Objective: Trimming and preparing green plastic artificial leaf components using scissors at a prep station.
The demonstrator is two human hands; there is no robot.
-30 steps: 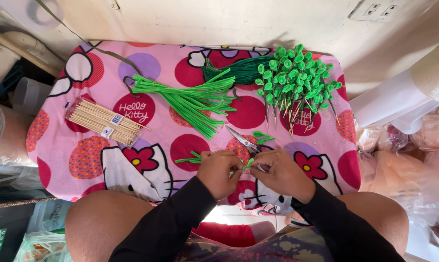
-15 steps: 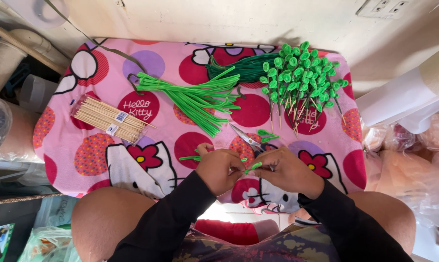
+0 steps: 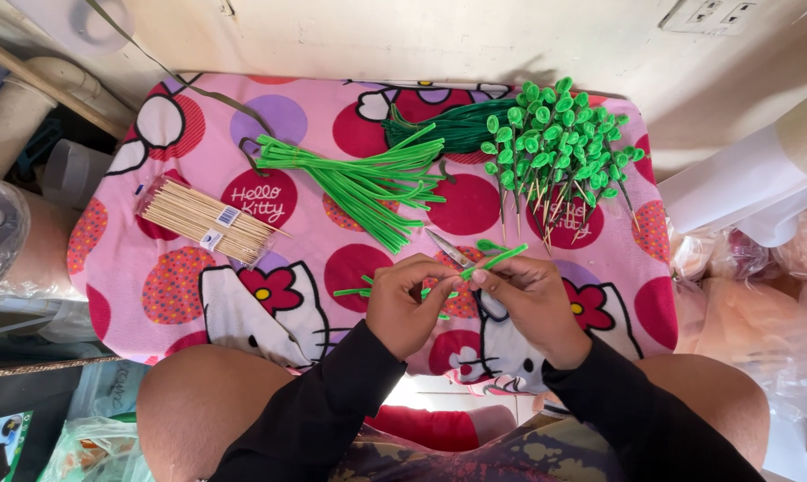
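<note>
My left hand (image 3: 405, 303) and my right hand (image 3: 527, 299) meet over the near middle of a pink cartoon-print cloth (image 3: 180, 295). Between their fingertips they pinch a short bright green strip (image 3: 493, 261) that angles up to the right. Small green cut pieces (image 3: 354, 291) lie just left of my left hand. Scissors (image 3: 446, 247) rest on the cloth right behind the fingers. Farther back lies a bundle of long green strips (image 3: 368, 178). A pile of finished skewers with green looped tops (image 3: 551, 147) sits at the back right.
A clear pack of wooden skewers (image 3: 203, 221) lies on the cloth's left side. A dark green bundle (image 3: 444, 129) sits at the back centre. Plastic bags (image 3: 761, 259) crowd the right, rolls and containers (image 3: 20, 223) the left. A wall (image 3: 421, 36) stands behind.
The view has shifted slightly. My hands stay together at the same spot, and the green strip between them now sticks out up and to the right.
</note>
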